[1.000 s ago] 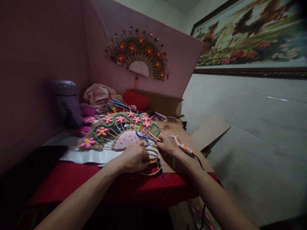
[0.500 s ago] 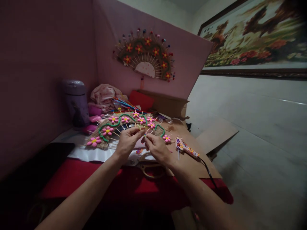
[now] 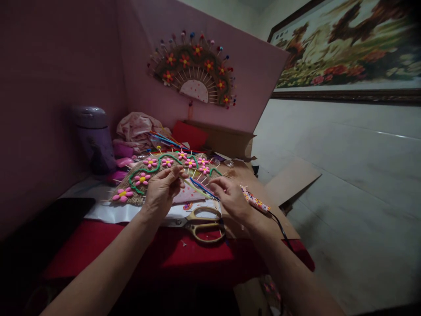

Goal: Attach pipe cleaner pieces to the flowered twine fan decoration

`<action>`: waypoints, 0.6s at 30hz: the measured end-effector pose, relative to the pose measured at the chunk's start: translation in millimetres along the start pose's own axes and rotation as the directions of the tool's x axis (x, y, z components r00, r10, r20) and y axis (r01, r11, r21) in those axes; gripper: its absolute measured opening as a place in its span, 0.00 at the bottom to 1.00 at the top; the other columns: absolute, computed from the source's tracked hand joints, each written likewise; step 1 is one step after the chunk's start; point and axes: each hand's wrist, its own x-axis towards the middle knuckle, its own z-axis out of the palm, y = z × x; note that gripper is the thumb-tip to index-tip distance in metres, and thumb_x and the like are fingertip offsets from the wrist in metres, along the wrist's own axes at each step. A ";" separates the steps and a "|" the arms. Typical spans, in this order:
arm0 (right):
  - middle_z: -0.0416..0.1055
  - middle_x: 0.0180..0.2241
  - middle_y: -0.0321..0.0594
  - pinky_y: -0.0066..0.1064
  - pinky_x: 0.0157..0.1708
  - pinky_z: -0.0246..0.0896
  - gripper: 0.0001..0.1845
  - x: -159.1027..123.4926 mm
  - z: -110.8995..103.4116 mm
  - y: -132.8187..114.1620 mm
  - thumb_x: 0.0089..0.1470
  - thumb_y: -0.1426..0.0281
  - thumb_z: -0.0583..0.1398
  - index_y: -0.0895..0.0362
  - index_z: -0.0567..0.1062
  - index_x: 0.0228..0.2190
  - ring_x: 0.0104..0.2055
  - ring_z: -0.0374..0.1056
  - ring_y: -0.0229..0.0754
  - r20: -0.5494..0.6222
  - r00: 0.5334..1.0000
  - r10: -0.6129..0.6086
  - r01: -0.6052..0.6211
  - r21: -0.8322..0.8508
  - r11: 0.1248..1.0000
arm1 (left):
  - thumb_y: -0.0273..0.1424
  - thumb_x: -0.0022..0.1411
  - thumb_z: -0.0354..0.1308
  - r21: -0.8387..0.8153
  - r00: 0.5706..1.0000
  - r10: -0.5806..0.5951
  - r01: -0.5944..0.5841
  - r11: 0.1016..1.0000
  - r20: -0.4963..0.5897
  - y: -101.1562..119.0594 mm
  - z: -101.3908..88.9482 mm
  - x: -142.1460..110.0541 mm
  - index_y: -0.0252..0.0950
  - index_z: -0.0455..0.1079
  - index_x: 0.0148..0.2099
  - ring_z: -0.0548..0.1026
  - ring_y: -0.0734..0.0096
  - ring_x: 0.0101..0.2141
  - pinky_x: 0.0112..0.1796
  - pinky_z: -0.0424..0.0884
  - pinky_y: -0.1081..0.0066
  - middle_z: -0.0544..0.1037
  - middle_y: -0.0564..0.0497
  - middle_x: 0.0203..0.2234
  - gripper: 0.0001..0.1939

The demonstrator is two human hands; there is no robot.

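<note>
My left hand (image 3: pixel 164 186) is closed in a pinch, holding one end of thin yellow-green and blue pipe cleaners (image 3: pixel 204 189). They slope down to the right, and their lower ends meet the curled fingers of my right hand (image 3: pixel 230 195); its exact grip is partly hidden. Behind both hands lies a fan-shaped craft piece (image 3: pixel 158 166) with pink flowers, a wavy green strand and thin sticks. Gold-handled scissors (image 3: pixel 205 224) rest just below my hands, handles to the right.
A floral glue gun (image 3: pixel 255 199) with a black cord lies on cardboard (image 3: pixel 272 219) at right. The red-covered table's edge (image 3: pixel 131 250) is in front. At the back left stand a purple flask (image 3: pixel 94 140) and pink cloth (image 3: pixel 140 129). A finished fan (image 3: pixel 194 72) hangs on the pink board.
My hands have moved apart, left hand to the left and right hand to the right, revealing the pipe cleaners between them and more of the scissors. The view has shifted slightly.
</note>
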 end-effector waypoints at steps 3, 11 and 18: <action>0.72 0.37 0.44 0.32 0.37 0.58 0.11 -7.6 -47.9 30.0 0.54 0.71 0.53 0.57 0.75 0.34 0.39 0.67 0.43 -0.117 0.991 0.069 -0.120 -0.511 0.851 | 0.34 0.45 0.67 -0.001 0.998 0.059 -0.059 0.998 -0.030 0.9 1.9 -0.3 0.30 0.73 0.33 0.71 0.77 0.18 0.15 0.58 0.80 0.76 0.49 0.21 0.14; 0.70 0.43 0.47 0.33 0.37 0.54 0.20 -41.7 -97.0 95.4 0.58 0.61 0.51 0.54 0.71 0.48 0.44 0.64 0.48 0.054 0.952 0.301 -0.099 -0.876 0.472 | 0.27 0.48 0.63 -0.016 0.999 0.040 -0.039 0.999 0.029 -3.2 4.6 -3.0 0.31 0.70 0.38 0.74 0.75 0.22 0.21 0.68 0.79 0.77 0.49 0.25 0.13; 0.71 0.42 0.45 0.33 0.37 0.51 0.17 -38.0 -97.6 110.5 0.59 0.65 0.51 0.52 0.71 0.47 0.44 0.63 0.46 -0.001 0.966 0.258 -0.120 -0.886 0.448 | 0.30 0.48 0.64 0.066 1.000 -0.017 0.015 0.998 0.020 -4.5 6.0 -5.1 0.31 0.66 0.31 0.75 0.74 0.21 0.20 0.67 0.79 0.77 0.49 0.24 0.11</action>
